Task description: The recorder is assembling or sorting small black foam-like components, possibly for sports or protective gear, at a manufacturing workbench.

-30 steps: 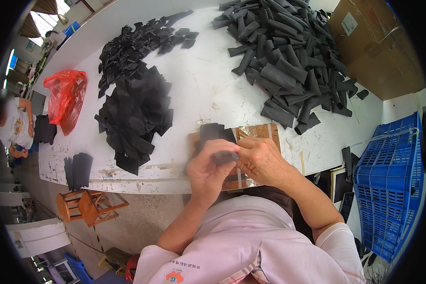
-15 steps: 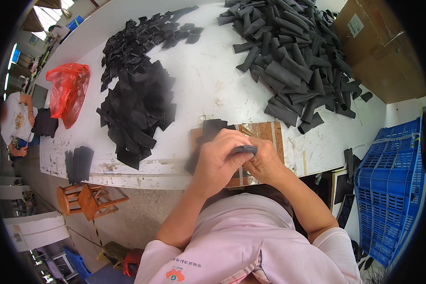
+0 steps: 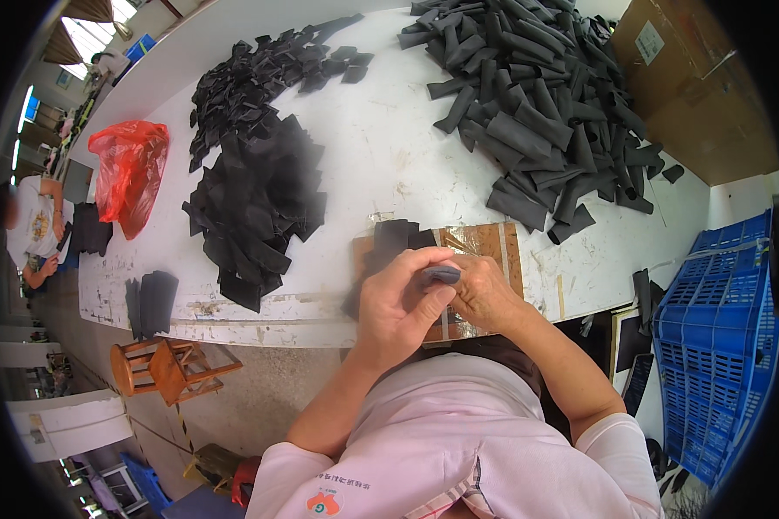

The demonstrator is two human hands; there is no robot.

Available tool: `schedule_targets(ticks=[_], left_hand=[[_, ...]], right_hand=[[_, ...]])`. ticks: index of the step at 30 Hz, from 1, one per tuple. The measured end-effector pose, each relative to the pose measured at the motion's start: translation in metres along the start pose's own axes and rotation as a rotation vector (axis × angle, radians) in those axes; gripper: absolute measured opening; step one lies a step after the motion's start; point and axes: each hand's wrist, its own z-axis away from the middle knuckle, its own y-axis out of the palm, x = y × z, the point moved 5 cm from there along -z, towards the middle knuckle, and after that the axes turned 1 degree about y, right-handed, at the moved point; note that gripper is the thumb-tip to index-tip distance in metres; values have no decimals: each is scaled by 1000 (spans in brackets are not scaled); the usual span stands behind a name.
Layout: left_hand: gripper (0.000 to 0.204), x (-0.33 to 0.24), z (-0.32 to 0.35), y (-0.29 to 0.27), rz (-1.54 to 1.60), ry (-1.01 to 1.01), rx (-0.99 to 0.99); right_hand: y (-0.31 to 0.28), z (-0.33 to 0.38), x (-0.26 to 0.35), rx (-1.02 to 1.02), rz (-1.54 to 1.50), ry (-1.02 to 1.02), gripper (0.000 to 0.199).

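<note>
Close together over the table's front edge, both my hands are closed around one dark grey piece of sheet material (image 3: 439,275), which looks folded or rolled. My left hand (image 3: 396,298) curls round it from the left, thumb below and fingers above. Pressed against its other end is my right hand (image 3: 486,296), its fingertips partly hidden. Just beyond my hands, flat black pieces (image 3: 393,232) lie on a brown board (image 3: 508,259) with strips of tape on it.
Loose flat black pieces (image 3: 255,203) form a heap at left. Rolled dark tubes (image 3: 528,112) pile up at right, beside a cardboard box (image 3: 701,104). A red plastic bag (image 3: 130,173), wooden stool (image 3: 169,370) and blue crate (image 3: 710,346) stand around; another person (image 3: 39,225) works far left.
My left thumb and fingers have shifted on the piece, and its visible end sits a little further left. The view has moved slightly. At far left, the other person's arms have moved.
</note>
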Motion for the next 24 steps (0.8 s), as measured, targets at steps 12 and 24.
schedule_targets(ticks=[12,24], left_hand=[[14,8,10,-29,600,-21,-223],[19,17,8,-34,374,20,-185]], right_hand=[[-13,-12,25,41,208,-48,24],[-8,-9,22,37,151,14,27]])
